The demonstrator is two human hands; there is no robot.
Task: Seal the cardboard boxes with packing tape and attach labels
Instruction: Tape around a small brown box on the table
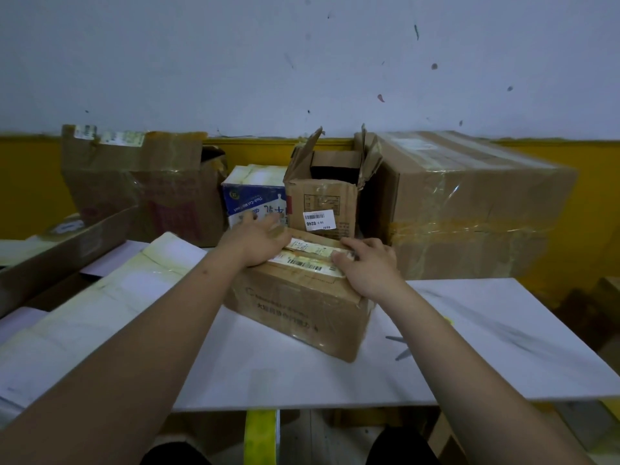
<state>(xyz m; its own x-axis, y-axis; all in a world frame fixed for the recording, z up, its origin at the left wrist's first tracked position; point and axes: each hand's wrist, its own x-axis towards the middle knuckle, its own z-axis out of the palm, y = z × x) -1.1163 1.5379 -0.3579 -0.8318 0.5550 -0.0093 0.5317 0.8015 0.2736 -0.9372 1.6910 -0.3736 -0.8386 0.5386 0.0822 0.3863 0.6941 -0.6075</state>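
A brown cardboard box (298,307) with printed text stands in the middle of the white table (469,330). Barcode labels (310,260) and tape strips lie across its top. My left hand (258,239) lies flat on the box's far left top edge, fingers stretched out. My right hand (369,263) presses down on the right part of the top, fingers bent over the label strip. A roll of yellowish tape (260,437) hangs below the table's near edge, between my knees.
Behind the box stand an open small carton (322,203) with a barcode sticker, a blue and white carton (251,196), a big taped box (469,203) at right and a torn open box (141,186) at left. Grey scissors (401,347) lie right of the box. Flat white cartons (100,297) lie at left.
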